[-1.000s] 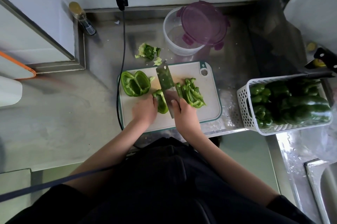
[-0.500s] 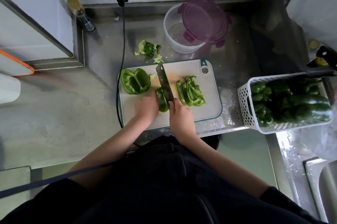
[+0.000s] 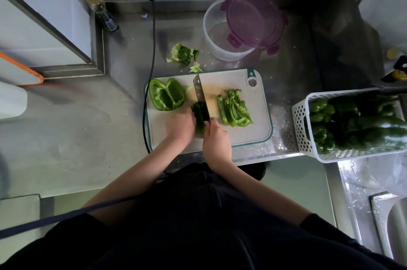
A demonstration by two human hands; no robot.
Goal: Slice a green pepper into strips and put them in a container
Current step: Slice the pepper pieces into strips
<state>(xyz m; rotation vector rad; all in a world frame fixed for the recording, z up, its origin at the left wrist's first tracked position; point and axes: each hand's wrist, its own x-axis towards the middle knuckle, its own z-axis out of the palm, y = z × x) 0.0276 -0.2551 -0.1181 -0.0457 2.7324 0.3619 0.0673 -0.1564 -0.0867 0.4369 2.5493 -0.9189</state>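
Green pepper piece [image 3: 200, 120] lying on the cutting board [image 3: 251, 135], near its middle, dark and glossy, curved skin up, pinned from the left by the left hand [image 3: 180, 127] with fingers curled against its edge. Right hand [image 3: 217, 137] wrapped round the knife handle, fingers closed on it; knife [image 3: 201, 98], a broad flat steel blade, set edge-down across the piece's right side. Step in hand, by judgement: slicing, mid-cut, with roughly half the pepper yet to go. Just right of the blade, a loose heap of strips [image 3: 234, 108], thin, bent, paler on the cut flesh. At the board's left end, the other pepper half [image 3: 167, 97], hollow side up, ribbed and bright. Next move likely calling for a straight push down, then a small shift of the holding fingers leftward, clear of the edge. Beyond the board on the steel desk [image 3: 77, 126], the clear round container [image 3: 222, 34], no strips in it, purple clip lid [image 3: 255, 21] leaning across its rim. Seed core scraps [image 3: 184, 55] nearby, frilly and pale.
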